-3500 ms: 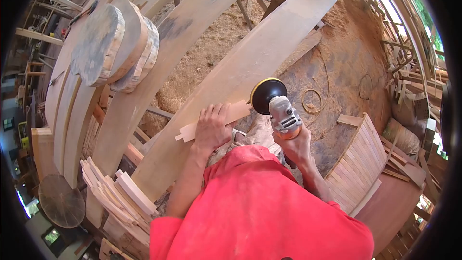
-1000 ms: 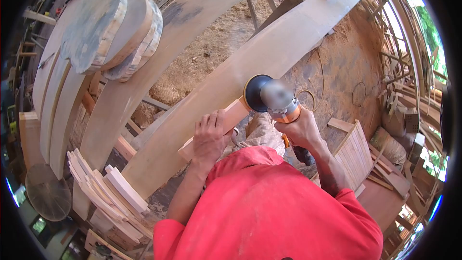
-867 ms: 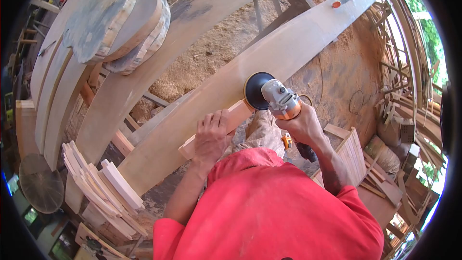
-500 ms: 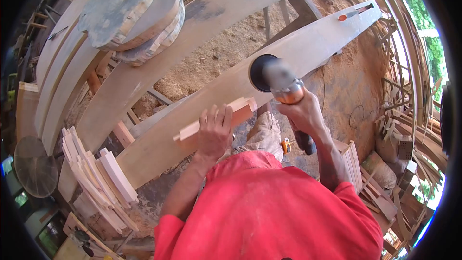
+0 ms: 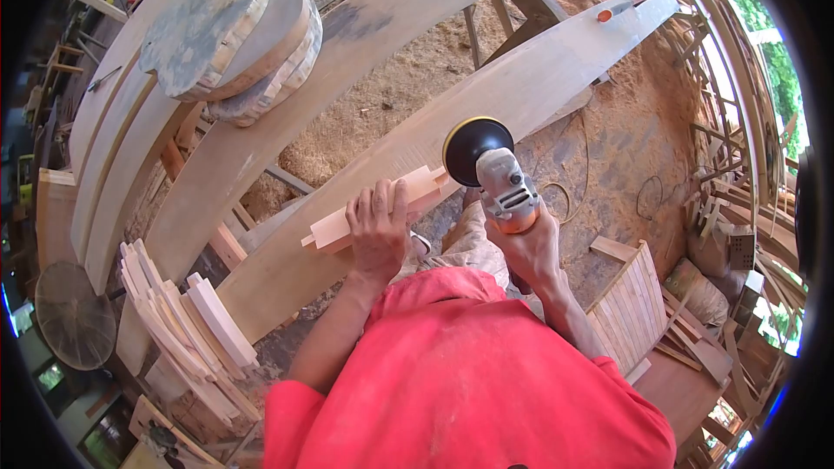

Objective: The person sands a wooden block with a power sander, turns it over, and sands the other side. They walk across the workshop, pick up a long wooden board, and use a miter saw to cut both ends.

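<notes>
My left hand is closed over a short, notched wooden block that lies along the near edge of a long pale plank. The fingers wrap over its top face. In my right hand is a power sander, gripped round its orange and grey body. Its round black pad with a yellow rim sits right at the block's far end, overlapping the plank in this view.
Several curved wooden slats are stacked at the left. Thick slabs rest on another long board at the upper left. An orange-handled tool lies on the plank's far end. A slatted wooden panel stands at the right.
The sander has moved closer to my body, with its pad now nearer the block's end. The wooden block has shifted slightly left and turned, showing more of its top face.
</notes>
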Tool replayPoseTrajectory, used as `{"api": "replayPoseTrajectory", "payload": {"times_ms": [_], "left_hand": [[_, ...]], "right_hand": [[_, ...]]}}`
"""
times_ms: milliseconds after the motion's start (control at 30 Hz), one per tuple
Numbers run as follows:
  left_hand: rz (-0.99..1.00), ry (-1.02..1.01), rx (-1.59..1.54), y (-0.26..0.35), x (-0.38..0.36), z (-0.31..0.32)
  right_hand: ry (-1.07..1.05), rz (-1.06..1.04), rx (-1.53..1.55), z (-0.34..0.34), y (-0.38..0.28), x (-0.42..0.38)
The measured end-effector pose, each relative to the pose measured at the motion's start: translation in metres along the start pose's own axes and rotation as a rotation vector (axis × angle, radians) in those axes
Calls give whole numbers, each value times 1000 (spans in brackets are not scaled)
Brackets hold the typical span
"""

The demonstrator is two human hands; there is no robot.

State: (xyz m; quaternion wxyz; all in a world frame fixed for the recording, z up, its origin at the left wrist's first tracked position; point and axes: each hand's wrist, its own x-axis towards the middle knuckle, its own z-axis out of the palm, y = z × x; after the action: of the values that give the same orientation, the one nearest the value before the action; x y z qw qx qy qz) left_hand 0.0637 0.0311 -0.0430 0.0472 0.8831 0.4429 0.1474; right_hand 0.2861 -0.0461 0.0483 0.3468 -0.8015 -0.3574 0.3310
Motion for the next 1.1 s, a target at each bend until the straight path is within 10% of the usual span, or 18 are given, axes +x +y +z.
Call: {"api": "replayPoseTrajectory", "payload": {"times_ms": [1100], "left_hand": [[-46, -36, -157, 3, -1, 5]], "right_hand": [[-306, 267, -31, -35, -5, 10]]}}
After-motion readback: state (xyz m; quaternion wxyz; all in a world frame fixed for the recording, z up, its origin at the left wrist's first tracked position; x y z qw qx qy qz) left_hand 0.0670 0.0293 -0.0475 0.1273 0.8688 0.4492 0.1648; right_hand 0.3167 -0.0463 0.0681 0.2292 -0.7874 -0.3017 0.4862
